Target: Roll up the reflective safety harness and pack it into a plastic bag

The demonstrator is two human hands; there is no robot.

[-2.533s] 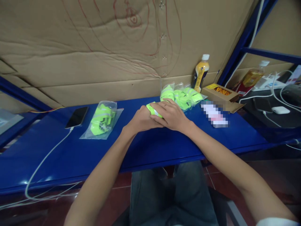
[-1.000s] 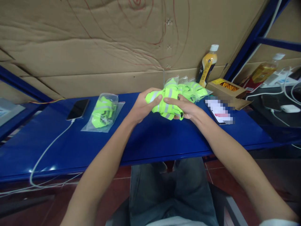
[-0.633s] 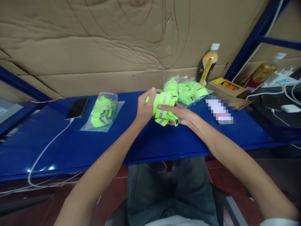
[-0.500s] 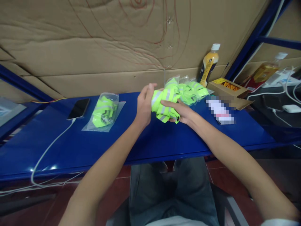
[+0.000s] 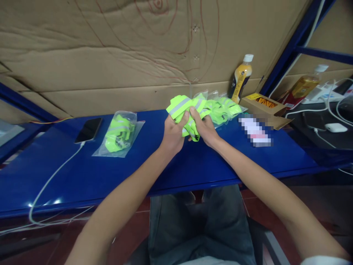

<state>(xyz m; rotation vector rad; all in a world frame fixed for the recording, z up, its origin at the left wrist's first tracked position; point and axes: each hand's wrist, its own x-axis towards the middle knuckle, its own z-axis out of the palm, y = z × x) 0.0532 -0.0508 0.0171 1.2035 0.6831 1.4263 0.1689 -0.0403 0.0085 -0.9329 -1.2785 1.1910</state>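
Note:
A bunched neon-yellow reflective vest (image 5: 184,109) with grey stripes is lifted above the blue bench (image 5: 171,165). My left hand (image 5: 173,134) is closed round its left side, thumb pressed on the fabric. My right hand (image 5: 204,127) grips its right side, fingers curled into the cloth. The two hands meet at the bundle. Just behind them lies a pile of bagged yellow vests (image 5: 224,109).
One bagged vest (image 5: 119,133) lies at the left, beside a black phone (image 5: 88,129) on a white cable. At the back right stand an orange drink bottle (image 5: 241,78), an open cardboard box (image 5: 261,106) and a blurred label. A cardboard wall rises behind the bench.
The bundle was pressed between my hands on the bench; both hands have lifted it and turned it, and the left hand has closed back onto the fabric.

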